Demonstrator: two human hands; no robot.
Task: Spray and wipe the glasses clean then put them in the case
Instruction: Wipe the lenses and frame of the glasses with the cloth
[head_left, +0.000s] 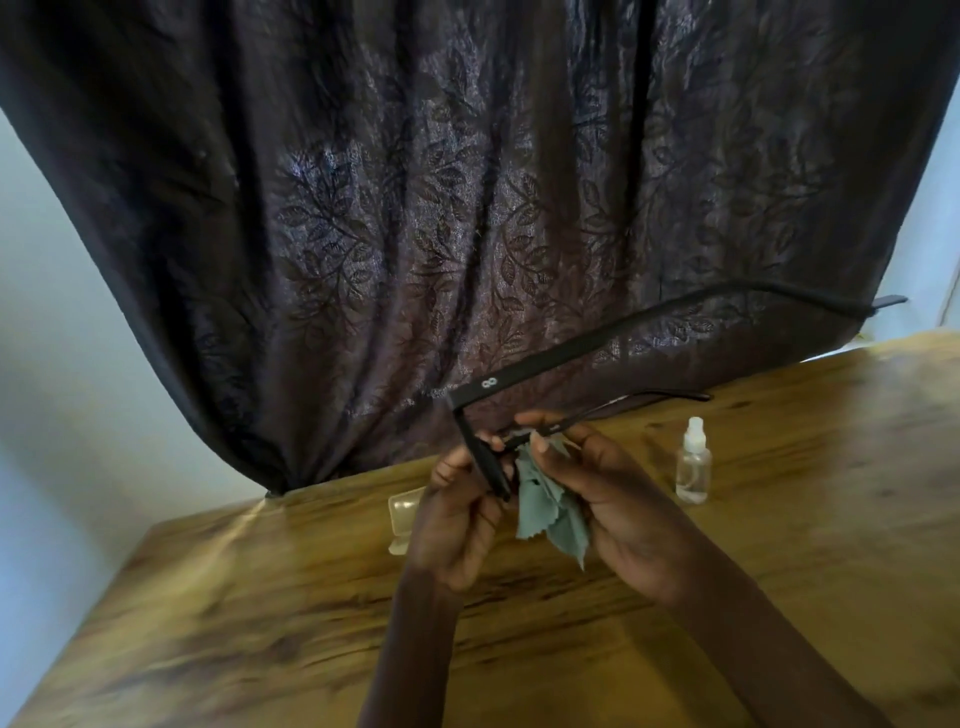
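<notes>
I hold black-framed glasses (571, 351) up above the wooden table (260, 597), their arms unfolded and pointing right. My left hand (457, 514) grips the frame's front at its left side. My right hand (602, 488) pinches a grey-green cleaning cloth (550, 512) against the frame or lens; the cloth hangs down between my hands. A small clear spray bottle (693, 462) with a white top stands upright on the table to the right of my hands. A clear plastic case (404, 519) lies on the table behind my left hand, partly hidden.
A dark leaf-patterned curtain (415, 208) hangs behind the table's far edge. Pale walls (52, 364) show on both sides. The table's left corner (156, 525) lies left of the case.
</notes>
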